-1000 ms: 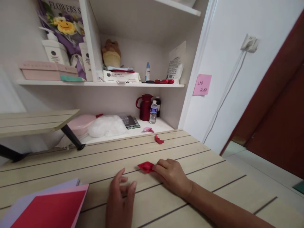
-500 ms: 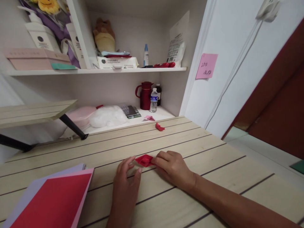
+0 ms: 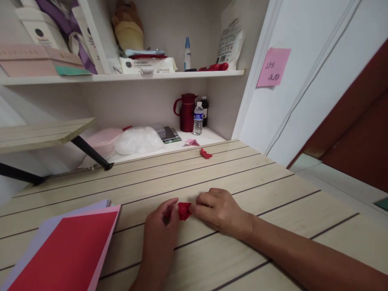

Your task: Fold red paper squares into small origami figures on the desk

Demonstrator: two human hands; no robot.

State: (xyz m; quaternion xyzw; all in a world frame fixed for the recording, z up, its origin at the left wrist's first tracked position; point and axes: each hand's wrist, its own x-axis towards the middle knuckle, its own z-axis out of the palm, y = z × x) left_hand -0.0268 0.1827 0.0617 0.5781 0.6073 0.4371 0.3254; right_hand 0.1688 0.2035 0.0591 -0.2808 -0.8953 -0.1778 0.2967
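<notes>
A small piece of folded red paper [image 3: 184,211] is between my two hands, just over the wood-look table [image 3: 242,250]. My left hand [image 3: 162,222] pinches its left end between thumb and fingers, which cover that end. On the other side, my right hand [image 3: 222,212] has its fingers closed on the right tip. Farther back on the table lies another small folded red paper piece [image 3: 206,153]. To the left of my left hand is a stack of paper sheets with a red sheet [image 3: 69,250] on top and pink and lilac ones below.
A black-legged raised stand [image 3: 45,135] is at the left. Behind the table, a white shelf [image 3: 145,76] holds bottles and packets. Under it are a dark red jug [image 3: 187,113], a water bottle [image 3: 198,118], a white plastic bag [image 3: 138,140] and folded pink paper [image 3: 192,142].
My left hand has closed on the left end of the folded red paper, where its fingers were spread beside it before. The view has tilted down slightly.
</notes>
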